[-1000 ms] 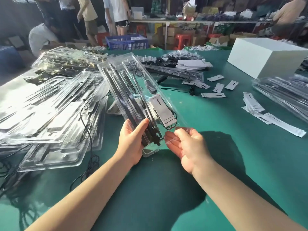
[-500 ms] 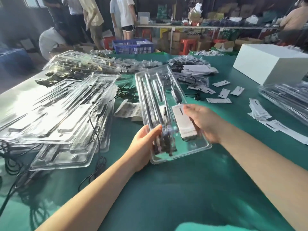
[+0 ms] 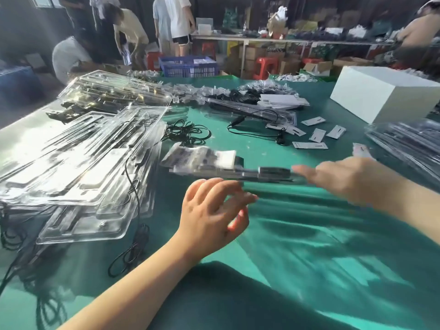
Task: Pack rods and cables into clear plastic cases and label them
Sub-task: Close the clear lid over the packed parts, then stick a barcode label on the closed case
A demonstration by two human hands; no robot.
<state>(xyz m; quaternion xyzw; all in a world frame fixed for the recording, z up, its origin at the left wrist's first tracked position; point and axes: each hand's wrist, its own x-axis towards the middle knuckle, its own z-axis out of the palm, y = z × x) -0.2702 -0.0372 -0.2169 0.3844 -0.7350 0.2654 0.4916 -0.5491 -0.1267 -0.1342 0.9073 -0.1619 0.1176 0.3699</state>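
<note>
Left hand point(image 3: 212, 210) above the green table point(image 3: 309, 270), fingers spread and loosely bent, holding nothing. Right hand point(image 3: 352, 179) blurred by motion, reaching over to the far end of a packed clear case point(image 3: 238, 171); fingers against the case, grip too smeared to tell. Case seen nearly edge-on and blurred, just beyond the left hand's fingertips, dark contents and a white label dimly visible inside.

Left of the case, a big heap of packed clear cases point(image 3: 78, 163), black cable point(image 3: 133, 210) trailing off its near side. Beyond the case, a loose coil of black cable point(image 3: 188, 133), then another cable point(image 3: 254, 122) and scattered white label cards point(image 3: 316, 135). Far right of the case, a second stack of clear cases point(image 3: 409, 144) and a white box point(image 3: 385, 94). Behind everything, a blue crate point(image 3: 188, 66) and several people standing or bending.
</note>
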